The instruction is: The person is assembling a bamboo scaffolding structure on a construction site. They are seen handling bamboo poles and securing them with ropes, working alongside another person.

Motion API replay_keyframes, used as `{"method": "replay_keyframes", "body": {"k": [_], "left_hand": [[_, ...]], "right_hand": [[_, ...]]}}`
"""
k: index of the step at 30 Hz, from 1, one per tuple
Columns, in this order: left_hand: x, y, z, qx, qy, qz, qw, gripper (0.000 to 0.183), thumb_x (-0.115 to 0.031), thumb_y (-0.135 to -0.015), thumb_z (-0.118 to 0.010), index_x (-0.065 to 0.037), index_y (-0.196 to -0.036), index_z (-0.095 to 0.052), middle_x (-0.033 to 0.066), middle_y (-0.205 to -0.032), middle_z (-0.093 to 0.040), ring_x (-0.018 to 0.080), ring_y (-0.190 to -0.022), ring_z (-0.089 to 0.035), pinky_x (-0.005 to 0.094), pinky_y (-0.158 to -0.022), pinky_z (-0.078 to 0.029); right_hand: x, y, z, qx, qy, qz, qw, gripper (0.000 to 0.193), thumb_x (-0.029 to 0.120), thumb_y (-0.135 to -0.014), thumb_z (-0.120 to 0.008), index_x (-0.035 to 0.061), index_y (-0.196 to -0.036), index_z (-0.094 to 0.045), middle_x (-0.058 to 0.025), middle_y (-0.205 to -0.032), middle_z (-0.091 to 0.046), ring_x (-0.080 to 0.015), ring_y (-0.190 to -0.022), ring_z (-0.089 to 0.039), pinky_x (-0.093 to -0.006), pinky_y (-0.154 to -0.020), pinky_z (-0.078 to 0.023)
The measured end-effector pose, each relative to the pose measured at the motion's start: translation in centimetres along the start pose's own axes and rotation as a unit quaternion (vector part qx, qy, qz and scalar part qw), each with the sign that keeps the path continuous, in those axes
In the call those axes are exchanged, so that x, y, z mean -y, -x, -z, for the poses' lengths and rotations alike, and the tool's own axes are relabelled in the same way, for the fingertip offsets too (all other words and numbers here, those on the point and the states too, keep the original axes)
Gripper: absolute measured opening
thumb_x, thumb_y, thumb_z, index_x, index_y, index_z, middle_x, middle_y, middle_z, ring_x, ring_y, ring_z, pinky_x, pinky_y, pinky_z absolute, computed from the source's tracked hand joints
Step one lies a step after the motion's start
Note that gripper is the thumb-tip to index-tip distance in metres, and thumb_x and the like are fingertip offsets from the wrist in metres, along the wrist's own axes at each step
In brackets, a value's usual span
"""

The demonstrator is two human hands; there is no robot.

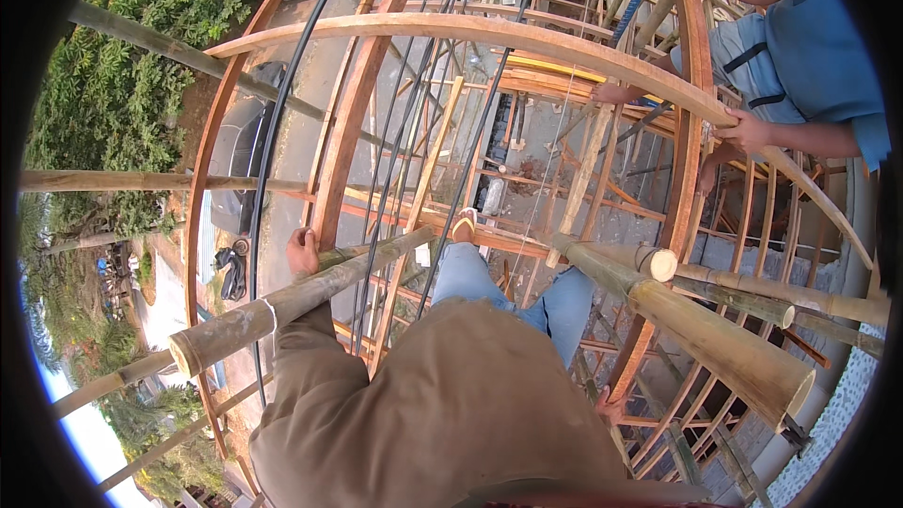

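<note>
My left hand (pixel 303 251) is closed beside the lower visible end of a reddish wooden beam (pixel 356 122); what its fingers hold, if anything, is hidden. My left forearm passes beneath a thick bamboo pole (pixel 310 287) with a thin white tie. Low on the right, my right hand (pixel 609 406) is closed around the edge of another long wooden beam (pixel 691 85), partly hidden behind my body. Across the top, a long timber (pixel 489 30) spans both beams. A co-worker's hand (pixel 745 132) grips its right part.
The co-worker in blue (pixel 818 38) holds a blue bar (pixel 638 0) in the other hand. Cut bamboo poles (pixel 720 339) jut out at my right. Black cables (pixel 299 66) run down the left. My sandalled foot (pixel 464 224) is on the scaffold framing, high above a parked car (pixel 237 160).
</note>
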State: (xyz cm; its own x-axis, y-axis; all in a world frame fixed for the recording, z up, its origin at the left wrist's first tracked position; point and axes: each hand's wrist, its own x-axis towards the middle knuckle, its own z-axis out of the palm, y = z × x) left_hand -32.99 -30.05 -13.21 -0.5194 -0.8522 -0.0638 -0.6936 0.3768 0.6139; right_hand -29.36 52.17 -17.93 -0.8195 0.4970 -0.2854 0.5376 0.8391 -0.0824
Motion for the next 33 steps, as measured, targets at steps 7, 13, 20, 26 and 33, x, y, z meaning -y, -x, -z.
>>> {"method": "replay_keyframes", "body": {"k": [7,13,20,26,33], "left_hand": [[-0.2,0.1,0.0,0.012,0.013,0.016,1.0,0.028,-0.02,-0.092,-0.059,0.005,-0.102,-0.066,0.0167,-0.09,-0.07,0.0229,-0.083,-0.067,0.0361,-0.079,-0.052],[-2.5,0.6,0.8,0.011,-0.05,0.02,0.998,0.028,-0.021,-0.091,-0.059,0.002,-0.105,-0.066,0.0205,-0.093,-0.07,0.0305,-0.089,-0.069,0.0387,-0.081,-0.052],[-4.3,1.2,1.4,-0.002,-0.052,0.053,0.997,0.029,-0.025,-0.09,-0.06,0.0,-0.105,-0.066,0.0205,-0.095,-0.07,0.0352,-0.09,-0.069,0.0427,-0.081,-0.052],[-5.0,1.1,1.4,0.009,-0.043,0.084,0.996,0.031,-0.026,-0.089,-0.062,-0.001,-0.107,-0.066,0.0205,-0.096,-0.07,0.0349,-0.091,-0.068,0.0443,-0.083,-0.051],[-4.4,2.2,1.4,-0.085,-0.062,0.054,0.993,0.033,-0.032,-0.088,-0.063,-0.005,-0.107,-0.067,0.0182,-0.1,-0.069,0.0373,-0.095,-0.066,0.0449,-0.084,-0.051]], "right_hand": [[3.4,0.8,2.8,0.018,0.079,-0.022,0.996,0.08,0.055,-0.084,-0.062,0.0036,-0.14,-0.038,-0.0283,-0.114,-0.062,-0.0459,-0.109,-0.058,-0.054,-0.097,-0.041],[12.0,-2.1,7.4,0.403,0.211,-0.01,0.89,0.068,0.052,-0.082,-0.065,0.0043,-0.129,-0.05,-0.0243,-0.108,-0.065,-0.0442,-0.102,-0.062,-0.0606,-0.082,-0.046],[40.2,-3.5,11.6,0.364,-0.1,0.236,0.895,0.033,0.031,-0.09,-0.064,-0.0017,-0.094,-0.067,-0.0136,-0.081,-0.069,-0.0196,-0.071,-0.066,-0.0363,-0.063,-0.051],[56.9,-8.4,25.8,-0.181,-0.526,0.4,0.728,0.057,0.028,-0.094,-0.065,-0.0024,-0.137,-0.042,-0.0149,-0.127,-0.053,-0.0216,-0.112,-0.054,-0.0358,-0.096,-0.044],[71.4,-17.6,25.8,0.018,-0.531,0.464,0.709,0.049,0.027,-0.096,-0.063,-0.0021,-0.128,-0.042,-0.011,-0.113,-0.053,-0.0139,-0.105,-0.053,-0.0291,-0.093,-0.044]]}}
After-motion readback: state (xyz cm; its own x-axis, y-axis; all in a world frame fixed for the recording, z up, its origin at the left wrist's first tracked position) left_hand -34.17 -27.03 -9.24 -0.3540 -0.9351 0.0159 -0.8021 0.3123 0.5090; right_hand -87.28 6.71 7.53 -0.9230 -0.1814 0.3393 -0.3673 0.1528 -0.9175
